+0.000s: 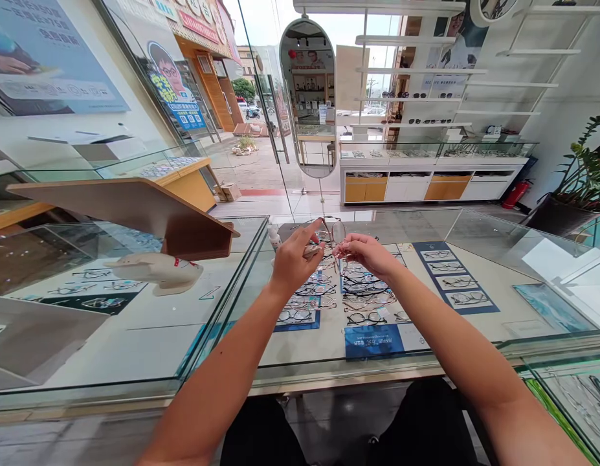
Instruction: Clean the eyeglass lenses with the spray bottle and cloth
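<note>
Above the glass counter, a pair of eyeglasses [338,230] with a thin frame is held up between my two hands. My left hand [296,254] is at its left side, with the index finger stretched along the frame and the thumb bent below. Whether something small also lies in that palm, I cannot tell. My right hand [366,254] pinches the right part of the eyeglasses near a temple, fingertips pressed together. Under the glass top, rows of spectacle frames [365,317] lie below my hands. A small white bottle [274,237] stands just left of my left hand.
A brown slanted stand [134,207] and a beige hand-shaped object [158,270] are to the left. Farther off stand an oval mirror [307,97], a white display cabinet [428,184] and a potted plant [578,175]. The counter's glass edge [358,370] runs before my legs.
</note>
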### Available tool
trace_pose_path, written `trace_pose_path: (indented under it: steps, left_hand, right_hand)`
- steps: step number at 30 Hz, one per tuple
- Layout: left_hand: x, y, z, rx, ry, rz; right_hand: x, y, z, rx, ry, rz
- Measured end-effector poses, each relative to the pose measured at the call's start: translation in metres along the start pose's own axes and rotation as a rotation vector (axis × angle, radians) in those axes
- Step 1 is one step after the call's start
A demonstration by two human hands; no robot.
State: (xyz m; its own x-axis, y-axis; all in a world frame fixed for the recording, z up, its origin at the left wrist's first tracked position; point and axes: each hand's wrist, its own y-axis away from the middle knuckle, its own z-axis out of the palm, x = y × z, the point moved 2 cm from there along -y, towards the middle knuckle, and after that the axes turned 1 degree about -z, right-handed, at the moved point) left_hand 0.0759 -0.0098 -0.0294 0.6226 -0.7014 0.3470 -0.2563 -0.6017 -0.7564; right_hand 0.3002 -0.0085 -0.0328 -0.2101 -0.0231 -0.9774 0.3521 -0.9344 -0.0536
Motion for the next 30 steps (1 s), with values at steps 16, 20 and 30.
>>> trace_pose_path:
  steps: [16,20,30]
  left_hand:
    - [0.002,0.005,0.013,-0.263,0.082,0.004]
    - [-0.002,0.005,0.012,-0.186,0.127,-0.068]
    - [-0.001,0.002,0.005,-0.066,0.260,-0.338]
  right_hand:
    - [-0.006,-0.002,-0.006,0.009,-0.268,-0.044]
    - [-0.010,0.000,-0.010,0.071,-0.312,-0.102]
    - [-0.014,0.000,-0.026,0.142,-0.374,-0.148]
